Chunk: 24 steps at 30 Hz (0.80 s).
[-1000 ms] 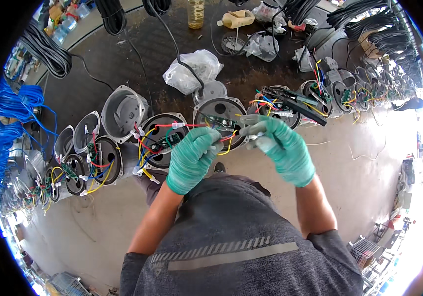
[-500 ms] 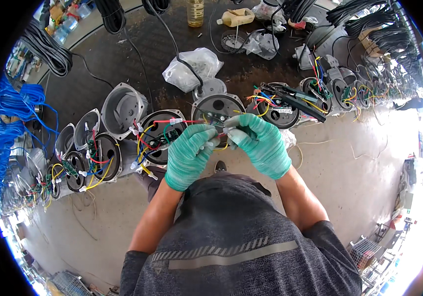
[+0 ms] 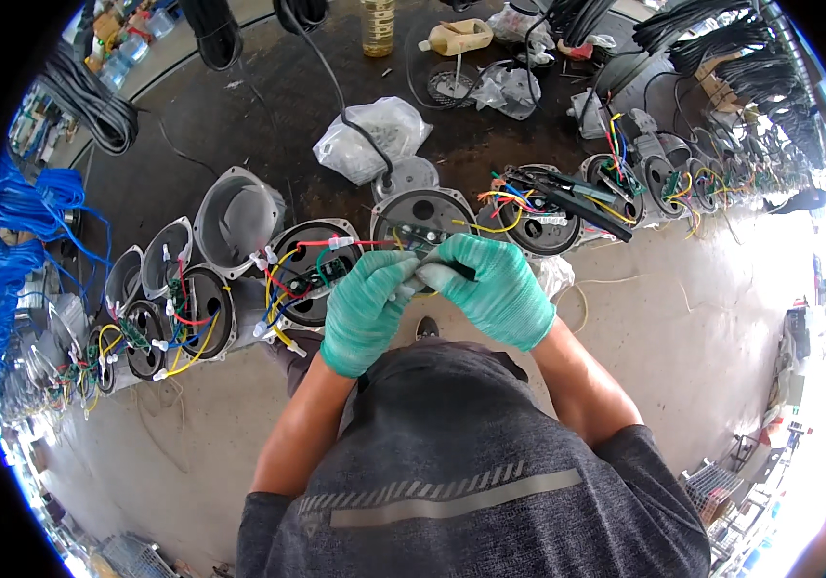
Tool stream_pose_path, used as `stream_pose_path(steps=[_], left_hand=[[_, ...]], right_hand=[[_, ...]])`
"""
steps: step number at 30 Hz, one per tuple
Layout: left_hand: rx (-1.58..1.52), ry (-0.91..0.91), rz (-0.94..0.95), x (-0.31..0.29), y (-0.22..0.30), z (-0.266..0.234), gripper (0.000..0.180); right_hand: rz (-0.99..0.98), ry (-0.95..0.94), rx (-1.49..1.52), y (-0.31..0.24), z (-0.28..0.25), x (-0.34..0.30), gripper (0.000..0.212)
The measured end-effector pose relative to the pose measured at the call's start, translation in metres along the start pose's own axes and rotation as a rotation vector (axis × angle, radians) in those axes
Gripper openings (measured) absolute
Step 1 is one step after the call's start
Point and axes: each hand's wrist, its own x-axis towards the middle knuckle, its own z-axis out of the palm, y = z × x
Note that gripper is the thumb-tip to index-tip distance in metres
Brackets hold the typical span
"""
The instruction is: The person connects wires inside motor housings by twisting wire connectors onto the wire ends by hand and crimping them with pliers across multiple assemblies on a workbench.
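Both my hands wear green knitted gloves with pale fingertips. My left hand (image 3: 371, 308) and my right hand (image 3: 492, 289) meet fingertip to fingertip at the near edge of a round grey metal housing (image 3: 451, 205). Each hand is closed in a pinch, and what sits between the fingers is too small and hidden to name. A small circuit board (image 3: 420, 234) shows just beyond the fingertips, over the housing. Left of it, a red wire with a clear connector (image 3: 340, 243) runs toward the hands. Beside my left hand lies another open housing (image 3: 314, 231) with a board and coloured wires.
More wired housings line the bench edge on both sides. Black-handled pliers (image 3: 586, 205) rest across the housing at right. Beyond stand a clear plastic bag (image 3: 374, 140), a yellowish bottle (image 3: 456, 38) and hanging black cable coils (image 3: 95, 106). Blue cable bundles (image 3: 32, 241) are at far left.
My right hand has moved slightly left, so the fingertips of both hands now press closer together. A red bit of wire seen between them earlier is now covered.
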Motion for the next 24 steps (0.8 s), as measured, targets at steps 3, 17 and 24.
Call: stream_pose_path(steps=[3, 17, 24], left_hand=[[0.017, -0.012, -0.02, -0.001, 0.003, -0.001, 0.028], [-0.072, 0.021, -0.023, 0.0, -0.003, 0.006, 0.014], [-0.127, 0.029, 0.002, -0.002, -0.005, 0.004, 0.017]], right_hand=[[-0.038, -0.021, -0.036, 0.004, -0.001, 0.002, 0.026], [-0.065, -0.31, -1.121, 0.025, -0.189, 0.036, 0.09], [0.13, -0.419, -1.176, 0.015, -0.178, 0.046, 0.089]])
